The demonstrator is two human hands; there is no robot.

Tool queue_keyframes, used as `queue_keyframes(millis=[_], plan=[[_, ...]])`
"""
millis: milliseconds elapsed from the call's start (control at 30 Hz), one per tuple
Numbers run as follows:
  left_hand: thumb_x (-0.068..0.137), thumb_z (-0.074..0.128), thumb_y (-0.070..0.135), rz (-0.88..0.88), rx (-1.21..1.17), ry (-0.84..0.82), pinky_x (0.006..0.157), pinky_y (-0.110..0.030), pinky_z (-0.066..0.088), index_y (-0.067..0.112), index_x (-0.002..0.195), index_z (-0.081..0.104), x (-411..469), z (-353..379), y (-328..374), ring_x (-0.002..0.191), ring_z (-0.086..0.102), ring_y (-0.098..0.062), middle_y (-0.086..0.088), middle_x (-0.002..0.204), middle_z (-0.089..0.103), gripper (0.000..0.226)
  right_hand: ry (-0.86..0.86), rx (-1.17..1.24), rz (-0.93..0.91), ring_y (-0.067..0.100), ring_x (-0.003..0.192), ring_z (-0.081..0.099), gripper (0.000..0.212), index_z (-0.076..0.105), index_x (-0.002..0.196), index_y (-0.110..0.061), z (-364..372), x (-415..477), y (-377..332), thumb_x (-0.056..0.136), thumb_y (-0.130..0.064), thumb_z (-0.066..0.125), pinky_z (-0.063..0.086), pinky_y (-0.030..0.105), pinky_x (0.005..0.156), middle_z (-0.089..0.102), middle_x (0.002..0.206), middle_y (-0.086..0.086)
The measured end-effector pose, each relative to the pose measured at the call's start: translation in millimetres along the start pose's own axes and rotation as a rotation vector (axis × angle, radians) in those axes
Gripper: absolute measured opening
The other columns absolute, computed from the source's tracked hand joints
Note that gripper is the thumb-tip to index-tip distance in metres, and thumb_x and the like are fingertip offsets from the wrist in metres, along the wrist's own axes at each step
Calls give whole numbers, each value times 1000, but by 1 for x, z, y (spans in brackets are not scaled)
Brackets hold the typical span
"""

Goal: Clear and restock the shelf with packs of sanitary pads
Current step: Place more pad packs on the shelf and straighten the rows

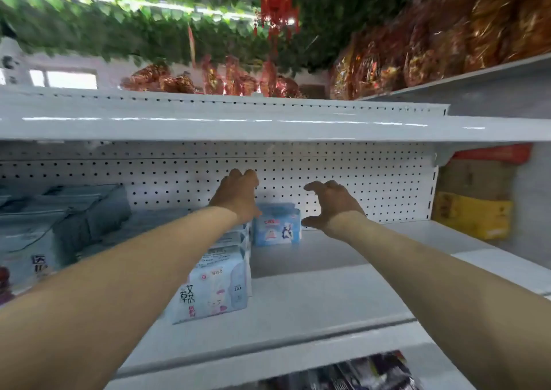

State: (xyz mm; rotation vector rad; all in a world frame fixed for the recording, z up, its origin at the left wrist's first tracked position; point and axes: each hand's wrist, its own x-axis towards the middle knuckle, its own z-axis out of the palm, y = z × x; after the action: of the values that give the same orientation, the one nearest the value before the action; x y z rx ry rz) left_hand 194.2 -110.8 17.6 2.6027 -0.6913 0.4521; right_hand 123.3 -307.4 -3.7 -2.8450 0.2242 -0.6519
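Note:
A white metal shelf [328, 294] holds a row of light-blue sanitary pad packs running front to back, the nearest pack [211, 288] at the front. One more blue pack [277, 225] stands alone at the back by the pegboard. My left hand [238, 195] reaches over the row's rear packs, its fingers up near the pegboard and holding nothing. My right hand [331, 203] hovers just right of the back pack, thumb and fingers spread in a wide C, not touching it.
Grey-blue packs [59, 222] fill the shelf's left side. A white pegboard [372, 186] backs the shelf and another shelf [268, 127] hangs close overhead. Cardboard and yellow boxes [474, 207] stand to the right. Dark items [357, 371] sit on the shelf below.

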Motion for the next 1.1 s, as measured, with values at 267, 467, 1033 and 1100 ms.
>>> queue_keyframes(millis=[267,467,1033,1100], plan=[[88,75,29,-125,-57,79,99,-41,48,14,132,49,-105,-15,59,117,49,-29,-10,128,43,54,25,79,-65,28,118,55,68,39,147,-20,-54,-89,7,91,-45,68,45,36,94,46,138,10],[92,68,36,-240,-93,88,101,-41,43,10,127,51,-192,-19,94,123,47,-33,-14,136,43,47,-64,116,-141,25,123,53,68,39,148,-22,-81,-162,15,91,-50,67,48,38,97,42,145,6],[95,60,44,-423,-33,-66,99,-44,47,14,121,55,-353,13,49,117,51,-32,-10,126,46,41,-313,136,-188,28,123,52,66,42,145,-20,-23,-290,-16,91,-48,68,46,35,95,45,141,7],[94,61,45,-442,-27,-90,100,-44,46,15,123,55,-369,24,30,119,50,-33,-10,129,47,43,-350,138,-171,30,126,50,66,45,144,-18,0,-299,-25,90,-47,69,44,34,98,48,138,11]])
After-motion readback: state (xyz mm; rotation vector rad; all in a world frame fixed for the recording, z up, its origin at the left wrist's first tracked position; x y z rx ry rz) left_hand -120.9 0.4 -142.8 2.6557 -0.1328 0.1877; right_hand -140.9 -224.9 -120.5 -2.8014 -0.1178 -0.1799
